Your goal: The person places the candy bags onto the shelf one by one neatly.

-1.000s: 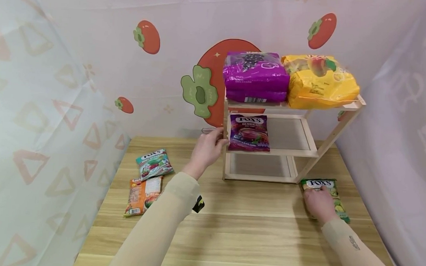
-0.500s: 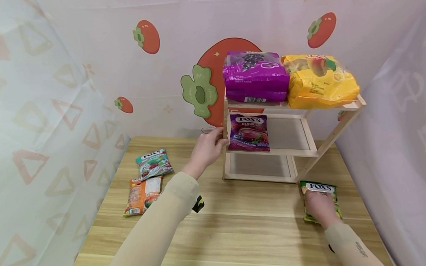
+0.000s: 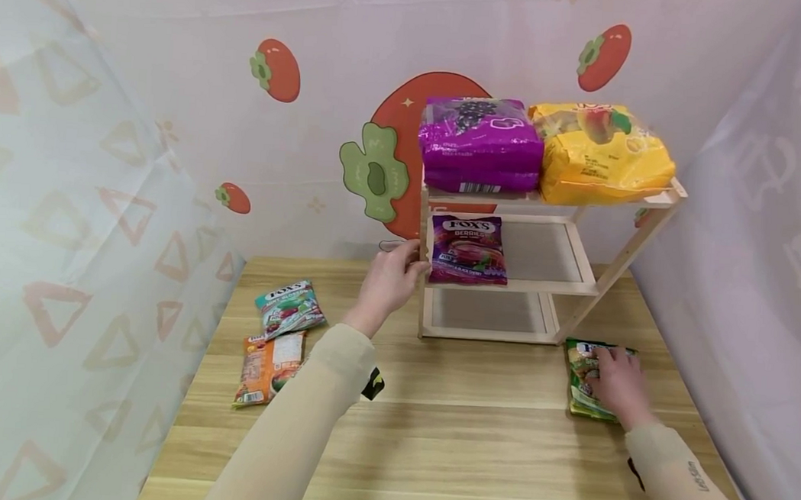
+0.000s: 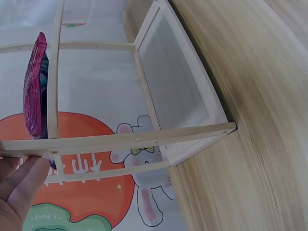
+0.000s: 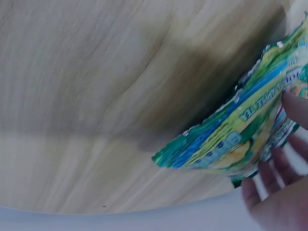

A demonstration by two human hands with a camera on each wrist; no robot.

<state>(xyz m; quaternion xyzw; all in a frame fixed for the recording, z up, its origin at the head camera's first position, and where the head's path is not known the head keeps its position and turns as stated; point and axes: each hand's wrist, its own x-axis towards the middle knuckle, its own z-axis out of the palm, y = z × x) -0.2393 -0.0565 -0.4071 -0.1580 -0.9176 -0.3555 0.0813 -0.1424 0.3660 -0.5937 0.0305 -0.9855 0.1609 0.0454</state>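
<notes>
My left hand grips the left front post of a small wooden shelf rack; in the left wrist view its fingertips lie against the light post. At the table's right, my right hand holds the right side of a green candy bag. The right wrist view shows the thumb on one face of that bag and the fingers at its lower edge. A dark purple berries candy bag leans on the middle shelf, left side.
On the top shelf sit a large purple bag and a large yellow bag. To the left, a teal candy bag overlaps an orange one on the wooden table. Printed cloth walls enclose the table.
The green bag has turned more upright with the table's edges, and my right hand has shifted right across it to its right side. My left hand and the rack stay put.
</notes>
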